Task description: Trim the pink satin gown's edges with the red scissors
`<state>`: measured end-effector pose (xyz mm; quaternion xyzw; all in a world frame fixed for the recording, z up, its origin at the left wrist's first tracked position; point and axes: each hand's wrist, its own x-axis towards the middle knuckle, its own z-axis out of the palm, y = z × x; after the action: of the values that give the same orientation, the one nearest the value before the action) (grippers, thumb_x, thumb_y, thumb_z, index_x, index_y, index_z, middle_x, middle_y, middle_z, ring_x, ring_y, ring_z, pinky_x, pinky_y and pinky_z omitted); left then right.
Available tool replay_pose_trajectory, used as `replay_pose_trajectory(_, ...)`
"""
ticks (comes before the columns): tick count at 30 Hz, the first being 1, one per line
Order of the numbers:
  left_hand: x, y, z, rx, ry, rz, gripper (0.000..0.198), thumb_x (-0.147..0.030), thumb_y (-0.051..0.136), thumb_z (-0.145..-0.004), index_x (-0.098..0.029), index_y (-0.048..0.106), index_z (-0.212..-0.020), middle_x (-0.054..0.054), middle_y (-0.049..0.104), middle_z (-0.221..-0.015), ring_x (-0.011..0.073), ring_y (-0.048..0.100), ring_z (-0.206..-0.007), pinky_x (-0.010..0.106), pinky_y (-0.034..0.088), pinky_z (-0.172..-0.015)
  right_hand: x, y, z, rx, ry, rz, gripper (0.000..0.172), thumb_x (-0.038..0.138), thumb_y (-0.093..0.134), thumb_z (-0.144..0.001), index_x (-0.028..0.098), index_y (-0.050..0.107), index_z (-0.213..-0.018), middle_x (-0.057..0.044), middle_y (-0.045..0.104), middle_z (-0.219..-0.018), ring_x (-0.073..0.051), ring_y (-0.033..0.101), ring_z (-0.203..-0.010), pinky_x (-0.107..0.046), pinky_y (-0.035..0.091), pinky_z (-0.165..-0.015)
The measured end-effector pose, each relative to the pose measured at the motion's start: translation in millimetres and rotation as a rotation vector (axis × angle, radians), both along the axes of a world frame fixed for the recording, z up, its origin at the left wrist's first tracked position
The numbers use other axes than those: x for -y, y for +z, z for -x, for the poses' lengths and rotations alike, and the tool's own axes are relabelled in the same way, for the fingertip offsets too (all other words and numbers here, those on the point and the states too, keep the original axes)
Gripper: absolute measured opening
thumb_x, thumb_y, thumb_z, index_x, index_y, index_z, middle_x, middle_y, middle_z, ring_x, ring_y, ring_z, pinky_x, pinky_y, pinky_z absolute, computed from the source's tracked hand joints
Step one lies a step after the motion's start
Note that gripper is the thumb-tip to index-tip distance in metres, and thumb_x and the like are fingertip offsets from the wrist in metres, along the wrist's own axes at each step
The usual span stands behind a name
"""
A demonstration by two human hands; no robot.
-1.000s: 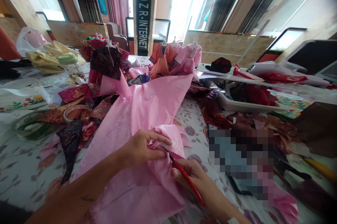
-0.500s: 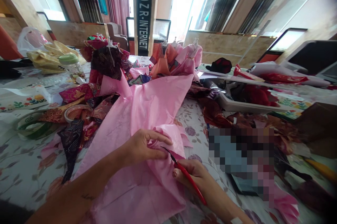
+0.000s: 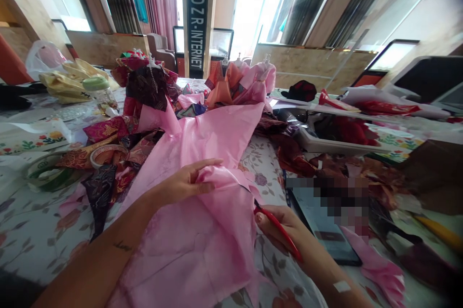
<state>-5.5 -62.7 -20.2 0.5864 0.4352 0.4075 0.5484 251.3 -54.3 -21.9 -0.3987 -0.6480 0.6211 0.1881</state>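
Pink satiny cloth (image 3: 191, 255) spreads over the flowered tabletop (image 3: 263, 168). The right hand (image 3: 287, 221) has its grip closed around a red-handled cutting tool (image 3: 278, 229), dark tip against the cloth; the left hand (image 3: 183, 181) pinches a bunched fold. Beyond the cloth's far end stands gathered orange fabric (image 3: 220, 93).

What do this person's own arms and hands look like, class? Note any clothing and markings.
The left hand and right hand are ungloved. The left forearm shows no sleeve and carries a small, dark, script-like marking; the right forearm, also sleeveless where visible, bears a small whitish patch.
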Motion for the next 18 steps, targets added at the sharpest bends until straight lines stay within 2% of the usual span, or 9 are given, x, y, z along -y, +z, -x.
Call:
replay_pose_trajectory(4,1,-0.5,-6,0.167,0.080,-0.014,0.052,-0.035,0.059,-0.085,-0.029,0.045,-0.134,-0.005,0.052,-0.071,0.0057,0.044,-0.061,0.014,0.038,-0.060,0,-8.7,1,0.001,0.031,0.003,0.056,0.068,0.058,-0.074,0.020,0.035,-0.055,0.008,0.023,-0.045,-0.005,0.014,-0.041,-0.026,0.005,-0.042)
replay_pose_trajectory(6,3,0.3,-10,0.141,0.145,-0.043,0.049,-0.035,0.055,-0.088,-0.032,0.043,-0.135,-0.004,0.057,-0.080,0.0065,0.047,-0.063,0.014,0.039,-0.061,2,-14.2,3,-0.006,0.064,0.036,0.055,0.065,0.061,-0.074,0.020,0.035,-0.056,0.009,0.023,-0.046,-0.005,0.015,-0.042,-0.026,0.006,-0.043)
replay_pose_trajectory(8,4,1.5,-13,0.077,0.212,-0.107,0.042,-0.034,0.053,-0.088,-0.033,0.049,-0.130,-0.002,0.062,-0.097,0.0089,0.053,-0.075,0.016,0.041,-0.069,4,-17.1,6,-0.019,0.072,0.065,0.055,0.063,0.063,-0.073,0.020,0.034,-0.056,0.009,0.023,-0.047,-0.005,0.014,-0.042,-0.026,0.006,-0.043)
replay_pose_trajectory(10,5,2.7,-16,0.030,0.255,-0.181,0.026,-0.031,0.052,-0.088,-0.027,0.063,-0.111,-0.001,0.064,-0.102,0.0123,0.056,-0.088,0.020,0.042,-0.080,6,-16.6,9,-0.020,0.058,0.065,0.056,0.062,0.064,-0.072,0.020,0.033,-0.055,0.008,0.023,-0.048,-0.005,0.014,-0.044,-0.026,0.007,-0.044)
replay_pose_trajectory(11,6,3.2,-17,0.018,0.258,-0.197,0.020,-0.029,0.052,-0.087,-0.023,0.068,-0.097,0.000,0.066,-0.097,0.0138,0.057,-0.089,0.022,0.042,-0.083,7,-15.4,11,-0.016,0.049,0.059,0.056,0.062,0.065,-0.072,0.020,0.033,-0.054,0.008,0.023,-0.048,-0.005,0.015,-0.044,-0.026,0.007,-0.044)
replay_pose_trajectory(13,6,3.8,-18,0.003,0.244,-0.183,0.023,-0.026,0.050,-0.085,-0.018,0.069,-0.074,0.001,0.069,-0.082,0.0157,0.060,-0.085,0.026,0.043,-0.085,9,-12.6,13,-0.003,0.032,0.052,0.056,0.063,0.065,-0.071,0.020,0.033,-0.053,0.008,0.023,-0.049,-0.006,0.015,-0.045,-0.026,0.007,-0.044)
replay_pose_trajectory(14,6,3.9,-18,0.000,0.235,-0.163,0.024,-0.025,0.050,-0.084,-0.017,0.068,-0.070,0.002,0.069,-0.078,0.0162,0.061,-0.083,0.027,0.043,-0.085,10,-11.4,15,0.002,0.023,0.049,0.057,0.063,0.065,-0.070,0.020,0.033,-0.053,0.008,0.023,-0.049,-0.006,0.016,-0.046,-0.026,0.008,-0.045)
replay_pose_trajectory(18,7,2.0,-19,-0.011,0.220,-0.074,0.018,-0.032,0.064,-0.076,-0.016,0.070,-0.081,0.003,0.068,-0.083,0.0158,0.059,-0.079,0.025,0.045,-0.072,10,-11.6,17,0.010,-0.010,0.031,0.057,0.065,0.064,-0.070,0.020,0.032,-0.053,0.007,0.023,-0.052,-0.007,0.018,-0.048,-0.026,0.011,-0.045)
